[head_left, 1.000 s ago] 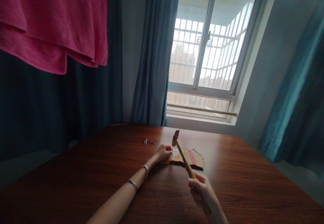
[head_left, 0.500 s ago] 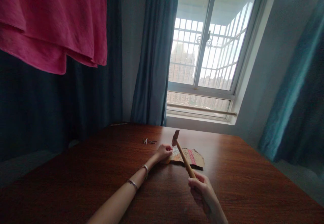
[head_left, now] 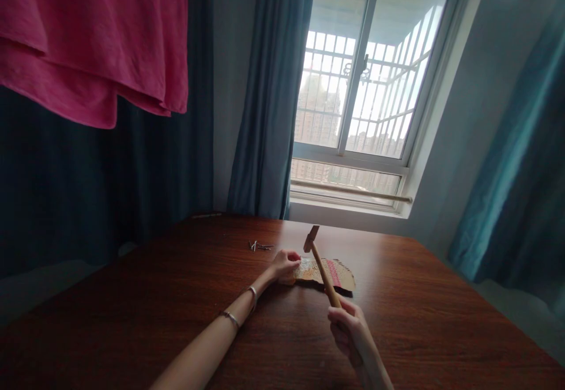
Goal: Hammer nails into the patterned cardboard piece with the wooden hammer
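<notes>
My right hand [head_left: 351, 325] is wrapped round the lower end of a wooden-handled hammer [head_left: 324, 274]. The hammer slants up and to the left, its head raised above the far edge of a torn piece of cardboard [head_left: 321, 271] with a pink printed band. At the cardboard's left end, my left hand [head_left: 285, 263] is pinched shut on what looks like a thin nail, mostly hidden by the fingertips. Several loose nails [head_left: 260, 246] lie on the table beyond the left hand.
The brown wooden table [head_left: 424, 319] spreads under everything. Past its far edge are a barred window [head_left: 353, 84] and blue curtains [head_left: 269, 96]. A pink cloth [head_left: 97, 43] hangs at the upper left.
The hammer head has risen slightly and shifted right, away from the left fingertips. My left hand stays nearly in place by the cardboard.
</notes>
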A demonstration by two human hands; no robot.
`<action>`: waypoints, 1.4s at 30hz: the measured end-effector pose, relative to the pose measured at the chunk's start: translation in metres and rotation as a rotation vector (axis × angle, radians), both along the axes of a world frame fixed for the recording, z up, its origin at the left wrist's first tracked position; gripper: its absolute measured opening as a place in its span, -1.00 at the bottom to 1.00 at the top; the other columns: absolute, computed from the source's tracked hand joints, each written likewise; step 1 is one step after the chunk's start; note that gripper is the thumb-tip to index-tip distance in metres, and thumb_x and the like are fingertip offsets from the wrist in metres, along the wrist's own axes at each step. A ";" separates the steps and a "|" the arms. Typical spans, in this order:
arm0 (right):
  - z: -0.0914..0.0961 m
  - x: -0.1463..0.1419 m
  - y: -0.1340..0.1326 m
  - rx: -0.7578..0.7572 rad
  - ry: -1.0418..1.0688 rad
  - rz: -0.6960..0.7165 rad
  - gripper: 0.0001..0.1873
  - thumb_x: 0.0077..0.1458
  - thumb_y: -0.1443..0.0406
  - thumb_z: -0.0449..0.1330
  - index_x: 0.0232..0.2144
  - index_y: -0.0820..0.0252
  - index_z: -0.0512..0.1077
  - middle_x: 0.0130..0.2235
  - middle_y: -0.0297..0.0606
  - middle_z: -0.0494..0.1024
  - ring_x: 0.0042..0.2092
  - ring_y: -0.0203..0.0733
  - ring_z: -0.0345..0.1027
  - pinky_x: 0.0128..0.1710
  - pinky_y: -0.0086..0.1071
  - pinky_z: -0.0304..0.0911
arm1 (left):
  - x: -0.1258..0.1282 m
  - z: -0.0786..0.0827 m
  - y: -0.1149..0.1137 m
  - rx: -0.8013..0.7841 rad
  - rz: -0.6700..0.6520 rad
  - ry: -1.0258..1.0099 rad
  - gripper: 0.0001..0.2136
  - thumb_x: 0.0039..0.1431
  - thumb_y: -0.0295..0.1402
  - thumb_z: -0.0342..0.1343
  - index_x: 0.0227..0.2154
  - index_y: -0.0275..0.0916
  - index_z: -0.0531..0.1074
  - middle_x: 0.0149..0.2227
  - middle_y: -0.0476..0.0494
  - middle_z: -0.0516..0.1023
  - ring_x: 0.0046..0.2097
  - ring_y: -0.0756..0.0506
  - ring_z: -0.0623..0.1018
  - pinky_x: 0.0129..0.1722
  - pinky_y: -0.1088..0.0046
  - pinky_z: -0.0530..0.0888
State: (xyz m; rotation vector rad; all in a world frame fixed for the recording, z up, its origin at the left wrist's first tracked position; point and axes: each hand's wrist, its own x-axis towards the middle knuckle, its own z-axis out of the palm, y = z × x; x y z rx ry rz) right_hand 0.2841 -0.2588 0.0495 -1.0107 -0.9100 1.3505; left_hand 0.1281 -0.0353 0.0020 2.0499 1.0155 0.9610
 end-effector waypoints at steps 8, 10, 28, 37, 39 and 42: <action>0.002 0.000 0.000 -0.005 -0.031 0.079 -0.74 -0.18 0.20 0.22 -0.46 0.19 0.24 -0.64 -0.52 0.19 -0.77 -0.54 -0.09 -0.88 -0.62 -0.18 | 0.001 0.000 -0.003 -0.007 0.007 -0.012 -0.81 -0.10 -0.36 0.06 -0.46 -0.38 0.49 -0.46 -0.14 0.54 -0.41 -0.04 0.48 -0.41 0.52 0.35; 0.001 0.000 0.000 -0.013 -0.030 0.092 -0.72 -0.20 0.19 0.24 -0.45 0.20 0.26 -0.65 -0.54 0.18 -0.77 -0.54 -0.10 -0.88 -0.61 -0.18 | 0.001 -0.001 -0.002 0.004 0.015 -0.003 -0.80 -0.10 -0.36 0.06 -0.46 -0.38 0.50 -0.45 -0.15 0.54 -0.40 -0.04 0.48 -0.40 0.52 0.35; -0.004 0.001 0.001 0.011 -0.053 0.089 -0.82 -0.15 0.27 0.17 -0.43 0.20 0.26 -0.67 -0.55 0.14 -0.77 -0.52 -0.10 -0.88 -0.63 -0.18 | 0.002 -0.004 0.001 0.053 0.005 0.011 -0.82 -0.10 -0.37 0.06 -0.49 -0.37 0.50 -0.49 -0.11 0.53 -0.43 -0.02 0.46 -0.42 0.55 0.34; 0.002 0.002 0.000 0.027 -0.079 0.002 -0.71 -0.14 0.14 0.20 -0.41 0.22 0.30 -0.64 -0.52 0.20 -0.77 -0.54 -0.11 -0.87 -0.62 -0.18 | 0.001 0.000 -0.001 0.010 0.018 0.016 -0.82 -0.12 -0.37 0.08 -0.47 -0.36 0.52 -0.44 -0.16 0.56 -0.38 -0.06 0.50 -0.39 0.51 0.37; -0.001 0.007 0.003 0.035 -0.143 -0.072 -0.65 -0.15 0.11 0.20 -0.34 0.22 0.32 -0.64 -0.52 0.21 -0.77 -0.52 -0.09 -0.87 -0.60 -0.17 | 0.001 -0.002 0.001 0.005 0.015 0.026 -0.79 -0.11 -0.33 0.10 -0.45 -0.36 0.52 -0.41 -0.18 0.56 -0.36 -0.07 0.50 -0.37 0.50 0.37; -0.009 0.022 0.012 0.007 -0.280 -0.196 -0.52 -0.18 0.10 0.20 -0.19 0.24 0.35 -0.69 -0.53 0.20 -0.76 -0.46 -0.03 -0.83 -0.56 -0.13 | 0.002 -0.004 0.004 0.028 0.009 0.061 -0.75 -0.10 -0.27 0.12 -0.41 -0.36 0.52 -0.39 -0.17 0.56 -0.35 -0.06 0.50 -0.36 0.50 0.37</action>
